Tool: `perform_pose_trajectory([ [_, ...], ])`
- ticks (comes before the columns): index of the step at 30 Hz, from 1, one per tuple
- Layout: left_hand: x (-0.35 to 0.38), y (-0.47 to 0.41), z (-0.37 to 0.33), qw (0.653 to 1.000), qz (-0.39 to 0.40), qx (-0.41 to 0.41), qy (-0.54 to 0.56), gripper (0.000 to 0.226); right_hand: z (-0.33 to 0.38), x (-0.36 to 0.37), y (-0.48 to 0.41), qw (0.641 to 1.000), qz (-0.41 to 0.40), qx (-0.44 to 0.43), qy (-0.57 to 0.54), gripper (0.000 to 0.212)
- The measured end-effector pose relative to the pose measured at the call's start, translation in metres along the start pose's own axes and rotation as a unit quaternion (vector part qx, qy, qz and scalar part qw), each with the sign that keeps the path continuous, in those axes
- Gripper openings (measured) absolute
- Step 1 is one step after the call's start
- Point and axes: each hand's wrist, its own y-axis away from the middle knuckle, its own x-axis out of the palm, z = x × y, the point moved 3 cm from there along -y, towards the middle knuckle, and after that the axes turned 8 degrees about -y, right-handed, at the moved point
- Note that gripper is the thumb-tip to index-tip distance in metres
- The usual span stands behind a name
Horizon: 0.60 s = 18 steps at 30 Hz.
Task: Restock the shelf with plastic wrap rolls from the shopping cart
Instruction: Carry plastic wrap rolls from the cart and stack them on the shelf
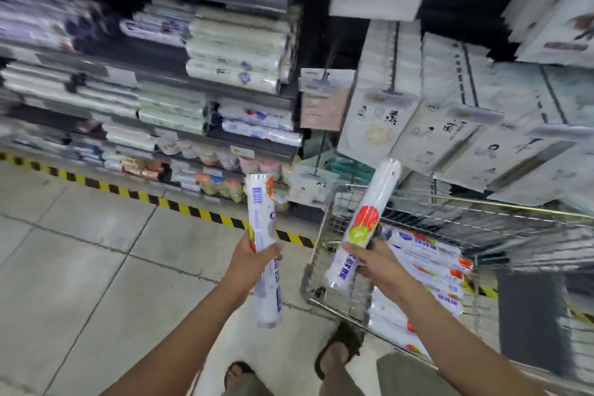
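Plastic wrap rolls ride one per hand: the left hand (254,259) grips the left roll (264,235) mid-length, nearly upright; the right hand (374,262) clasps the right roll (364,222), tilted, just above the shopping cart (482,212). The mid-length grips likely keep them balanced. More rolls (427,270) lie beneath the right hand; the shelf (225,51) stands ahead, beyond both hands.

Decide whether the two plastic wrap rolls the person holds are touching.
Apart. The head view shows floor and shopping cart wire between the left roll, gripped by the left hand, and the right roll, gripped by the right hand.
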Motion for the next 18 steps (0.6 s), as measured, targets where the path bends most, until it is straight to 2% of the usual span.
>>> perform_pose_trajectory([
  [1,-0.023,0.006,0.000,1.000,-0.010,0.007,0.006,0.034,0.010,0.026,0.008,0.999,0.009,-0.025,0.025,0.066],
  [4,-0.094,0.025,0.000,0.998,-0.045,0.026,0.023,0.033,0.040,0.106,0.034,0.992,0.037,-0.104,0.065,0.049],
  [9,-0.205,0.057,-0.009,0.991,-0.098,0.071,0.057,0.036,0.079,0.231,0.074,0.977,0.113,-0.177,0.044,0.050],
  [11,-0.243,0.067,-0.019,0.985,-0.122,0.096,0.075,0.041,0.091,0.278,0.092,0.969,0.146,-0.195,0.035,0.048],
  [14,-0.293,0.081,-0.038,0.976,-0.153,0.126,0.096,0.053,0.109,0.342,0.116,0.960,0.189,-0.208,0.024,0.060],
  [18,-0.351,0.092,-0.066,0.963,-0.184,0.161,0.112,0.070,0.137,0.413,0.129,0.941,0.257,-0.215,0.040,0.051],
])
